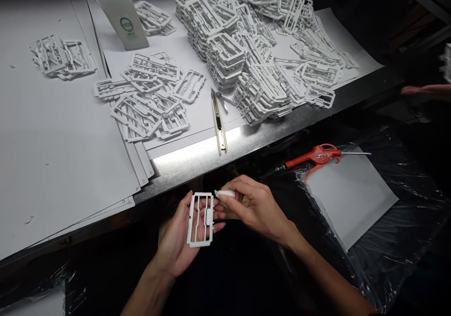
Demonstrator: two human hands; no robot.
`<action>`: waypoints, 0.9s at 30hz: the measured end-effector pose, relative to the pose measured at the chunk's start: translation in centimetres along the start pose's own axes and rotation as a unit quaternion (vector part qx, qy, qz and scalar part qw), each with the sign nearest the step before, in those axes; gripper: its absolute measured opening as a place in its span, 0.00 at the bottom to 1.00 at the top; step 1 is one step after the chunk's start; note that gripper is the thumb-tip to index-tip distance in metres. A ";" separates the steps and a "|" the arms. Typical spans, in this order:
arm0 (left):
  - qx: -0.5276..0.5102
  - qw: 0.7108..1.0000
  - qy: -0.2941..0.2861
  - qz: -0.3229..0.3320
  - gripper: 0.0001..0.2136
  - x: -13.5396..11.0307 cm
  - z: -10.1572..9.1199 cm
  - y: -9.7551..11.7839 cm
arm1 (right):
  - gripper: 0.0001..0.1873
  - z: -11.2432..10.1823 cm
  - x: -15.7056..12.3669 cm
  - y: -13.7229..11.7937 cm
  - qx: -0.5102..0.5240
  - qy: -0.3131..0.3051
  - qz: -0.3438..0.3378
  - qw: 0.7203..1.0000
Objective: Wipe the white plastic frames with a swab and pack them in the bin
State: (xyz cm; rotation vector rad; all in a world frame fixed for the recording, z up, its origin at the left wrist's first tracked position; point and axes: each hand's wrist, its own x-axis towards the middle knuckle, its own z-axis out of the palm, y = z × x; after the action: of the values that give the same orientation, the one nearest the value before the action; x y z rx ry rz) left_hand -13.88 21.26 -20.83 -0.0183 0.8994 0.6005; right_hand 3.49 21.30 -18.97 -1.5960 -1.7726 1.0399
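Observation:
My left hand (174,248), palm up, holds a white rectangular plastic frame (209,216) with thin inner bars. Its thumb lies along the frame's left edge, and its fingers are behind and under it. A small white handheld tool (227,194) is pinched between the thumb and fingers of my right hand (259,208). That tool's tip is beside the frame's upper right corner; whether they touch, I cannot tell. Most of the tool is hidden in the grip, so its kind is unclear. Both hands are in front of the table's metal edge (176,165).
Many similar frames lie in stacks (225,53) and loose piles (151,95). A utility knife (219,123) lies near the edge beside a small metal tool (223,104). A whitish bottle (130,29) stands behind. Right are a red air blow gun (319,155) and another person's hand (428,90).

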 end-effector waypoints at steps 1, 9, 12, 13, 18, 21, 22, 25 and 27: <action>-0.015 1.000 0.002 0.004 0.16 0.1 -0.1 0.0 | 0.06 0.3 0.0 -0.2 0.004 -0.004 0.001 1.000; -0.079 0.996 0.002 0.050 0.15 0.8 -0.5 0.1 | 0.09 2.2 -1.3 -0.1 -0.016 -0.089 -0.026 0.996; -0.080 0.996 0.001 0.036 0.18 0.9 -0.4 0.2 | 0.09 2.0 -2.7 -0.3 -0.006 -0.131 -0.046 0.990; -0.080 0.996 0.001 0.032 0.18 0.9 -0.4 0.3 | 0.09 1.8 -3.1 -0.4 -0.005 -0.141 -0.045 0.989; -0.070 0.997 -0.005 0.026 0.18 1.2 -0.2 0.2 | 0.08 1.6 -3.6 -1.1 0.002 -0.125 -0.026 0.992; -0.074 0.997 -0.001 0.027 0.18 1.3 0.0 0.1 | 0.08 2.4 -3.3 -1.5 0.004 -0.115 -0.051 0.992; -0.076 0.997 0.002 0.026 0.19 1.3 0.0 0.1 | 0.09 2.7 -3.2 -1.6 -0.002 -0.123 -0.062 0.990; -0.085 0.996 -0.001 0.028 0.19 1.1 0.0 0.2 | 0.09 2.7 -3.4 -1.4 -0.023 -0.153 -0.068 0.986; -0.090 0.995 -0.009 0.032 0.19 0.9 -0.1 0.2 | 0.10 2.1 -3.5 -1.1 -0.029 -0.149 -0.046 0.987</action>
State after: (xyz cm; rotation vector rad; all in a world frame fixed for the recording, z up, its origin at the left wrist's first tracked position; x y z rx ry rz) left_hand -13.68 21.85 -21.53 -0.1455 0.8280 0.7396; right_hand 1.79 17.45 -18.88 -1.4341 -2.0675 1.2444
